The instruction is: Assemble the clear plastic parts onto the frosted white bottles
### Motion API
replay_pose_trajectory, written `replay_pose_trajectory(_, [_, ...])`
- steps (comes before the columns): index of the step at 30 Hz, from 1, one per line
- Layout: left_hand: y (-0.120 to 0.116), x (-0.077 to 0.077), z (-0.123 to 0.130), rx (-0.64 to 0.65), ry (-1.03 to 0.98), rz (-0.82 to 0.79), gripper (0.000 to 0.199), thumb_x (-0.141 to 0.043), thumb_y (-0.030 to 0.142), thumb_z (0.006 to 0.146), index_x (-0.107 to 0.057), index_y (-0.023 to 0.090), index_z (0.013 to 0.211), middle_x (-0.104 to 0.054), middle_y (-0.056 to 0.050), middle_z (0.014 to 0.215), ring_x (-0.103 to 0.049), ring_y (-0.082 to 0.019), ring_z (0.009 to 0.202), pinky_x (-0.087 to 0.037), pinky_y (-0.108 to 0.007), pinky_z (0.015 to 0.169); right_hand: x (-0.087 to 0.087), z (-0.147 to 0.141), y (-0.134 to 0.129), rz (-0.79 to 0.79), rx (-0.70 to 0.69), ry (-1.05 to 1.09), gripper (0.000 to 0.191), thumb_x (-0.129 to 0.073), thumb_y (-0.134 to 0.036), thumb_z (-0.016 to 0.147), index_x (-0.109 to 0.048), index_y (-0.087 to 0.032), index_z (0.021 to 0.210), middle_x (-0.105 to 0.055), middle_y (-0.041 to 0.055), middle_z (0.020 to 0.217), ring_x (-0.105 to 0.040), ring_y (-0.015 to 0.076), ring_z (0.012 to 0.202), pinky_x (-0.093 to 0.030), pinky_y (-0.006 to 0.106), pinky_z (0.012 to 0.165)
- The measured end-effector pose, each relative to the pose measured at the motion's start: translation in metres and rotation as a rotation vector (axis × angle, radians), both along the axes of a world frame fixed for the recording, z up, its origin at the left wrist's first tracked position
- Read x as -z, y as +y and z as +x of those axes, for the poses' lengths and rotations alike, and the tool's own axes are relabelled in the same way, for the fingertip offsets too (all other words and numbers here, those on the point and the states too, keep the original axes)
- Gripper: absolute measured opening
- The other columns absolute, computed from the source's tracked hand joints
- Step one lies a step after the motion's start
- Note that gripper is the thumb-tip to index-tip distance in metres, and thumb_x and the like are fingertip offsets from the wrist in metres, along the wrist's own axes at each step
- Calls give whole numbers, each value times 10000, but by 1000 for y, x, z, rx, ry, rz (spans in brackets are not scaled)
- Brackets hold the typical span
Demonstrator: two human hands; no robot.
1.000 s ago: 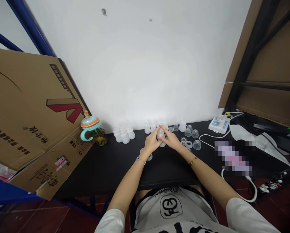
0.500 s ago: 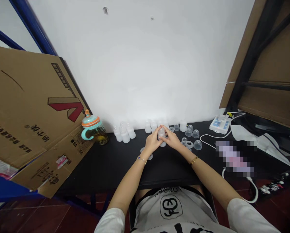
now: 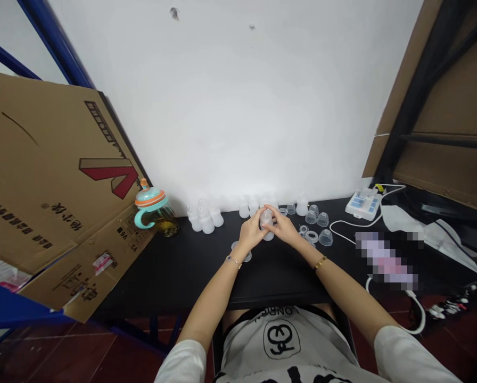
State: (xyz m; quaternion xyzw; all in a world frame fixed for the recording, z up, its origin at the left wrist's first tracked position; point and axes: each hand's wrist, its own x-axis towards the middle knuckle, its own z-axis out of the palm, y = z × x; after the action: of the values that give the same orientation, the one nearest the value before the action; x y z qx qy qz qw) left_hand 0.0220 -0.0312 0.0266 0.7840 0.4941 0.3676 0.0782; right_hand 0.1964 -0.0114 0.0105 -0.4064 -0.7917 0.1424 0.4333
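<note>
On the black table a small milky bottle with a clear dome top (image 3: 267, 218) stands upright between my hands. My left hand (image 3: 253, 230) wraps its left side, and my right hand (image 3: 282, 226) holds its right side, with fingertips meeting near the top. Behind it, partly hidden by my fingers, is a row of similar bottles (image 3: 244, 207). Clear domes (image 3: 325, 238) and white rings (image 3: 311, 236) lie to the right. Another clear piece (image 3: 247, 256) lies beside my left wrist, partly covered.
Several assembled bottles (image 3: 206, 221) stand at the left, beside a turquoise-lidded jug (image 3: 162, 215) and a large cardboard box (image 3: 63, 175). At the right are a power strip (image 3: 363, 205), a white cable and a pixelated object (image 3: 386, 260). A white wall rises behind.
The view has shifted very slightly. Both hands remain around the same bottle, with no clear movement.
</note>
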Motion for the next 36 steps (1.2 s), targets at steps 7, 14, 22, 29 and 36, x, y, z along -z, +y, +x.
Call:
replay_pose_trajectory(7, [-1, -2, 0, 17, -13, -1, 676, -744, 341, 846, -466, 297, 1460, -746, -24, 1145, -726, -235, 974, -535, -304, 831, 0, 1, 2, -3, -15, 9, 660, -674, -427, 915, -422, -279, 1507, -714, 70, 1133, -723, 250, 904, -568, 364, 819])
replay_pose_trajectory(14, [-1, -5, 0, 10, -4, -11, 671, -751, 360, 841, -480, 293, 1451, -750, -26, 1130, -729, -238, 952, -536, -304, 807, 3, 2, 6, -8, -28, 35, 662, -685, -460, 907, -439, -283, 1495, -696, 67, 1121, -721, 234, 863, -571, 363, 803])
replay_pose_trajectory(22, [-1, -7, 0, 27, 10, -17, 665, -750, 361, 842, -493, 294, 1452, -745, -26, 1147, -723, -239, 995, -530, -300, 839, 2, 2, 6, -30, -61, 99, 661, -717, -458, 879, -471, -268, 1463, -693, 61, 1084, -722, 226, 833, -584, 355, 766])
replay_pose_trajectory(29, [0, -6, -1, 37, 5, -24, 652, -751, 390, 846, -510, 297, 1444, -743, -30, 1158, -717, -243, 1006, -532, -305, 854, 4, 2, 8, -76, -84, 165, 663, -744, -466, 849, -502, -274, 1436, -677, 51, 1068, -712, 205, 779, -595, 354, 750])
replay_pose_trajectory(36, [3, -6, -2, 70, -1, -7, 692, -777, 397, 821, -503, 323, 1452, -728, -16, 1201, -715, -233, 990, -534, -295, 832, 9, 2, 12, -56, -38, 173, 665, -751, -492, 837, -524, -281, 1425, -671, 45, 1026, -697, 204, 759, -608, 373, 734])
